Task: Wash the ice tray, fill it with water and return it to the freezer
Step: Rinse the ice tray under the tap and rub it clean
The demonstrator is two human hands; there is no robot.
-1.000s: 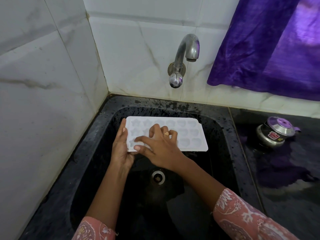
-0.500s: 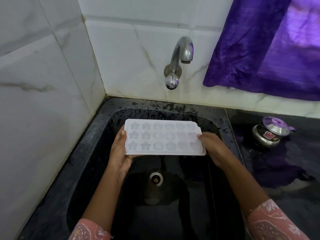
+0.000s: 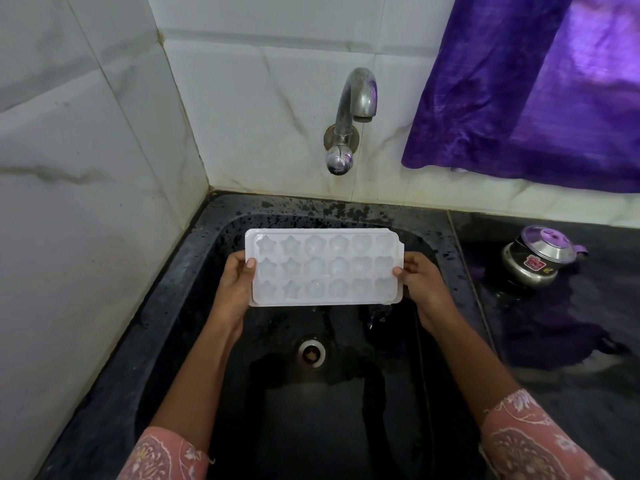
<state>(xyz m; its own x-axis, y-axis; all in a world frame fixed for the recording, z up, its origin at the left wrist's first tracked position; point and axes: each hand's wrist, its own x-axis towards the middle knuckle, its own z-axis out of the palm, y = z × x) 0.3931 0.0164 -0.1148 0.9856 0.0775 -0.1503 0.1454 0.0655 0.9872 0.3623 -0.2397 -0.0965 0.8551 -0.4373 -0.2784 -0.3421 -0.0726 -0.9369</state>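
A white ice tray [image 3: 323,268] with star and flower moulds is held face up over the black sink [image 3: 180,271]. My left hand [image 3: 235,289] grips its left end, thumb on the rim. At the other end, my right hand [image 3: 422,285] clasps the short edge. Water drips from the tray's lower right corner. The steel tap [image 3: 349,116] on the back wall stands above the tray; no water runs from it.
The sink drain [image 3: 311,353] lies below the tray. White marble-tiled walls close the left and back. A purple curtain [image 3: 526,84] hangs at upper right. A small steel lidded pot [image 3: 535,259] sits on the wet black counter to the right.
My right hand left the top of the tray and took hold of its right end. Both hands raised the tray slightly and levelled it over the sink.
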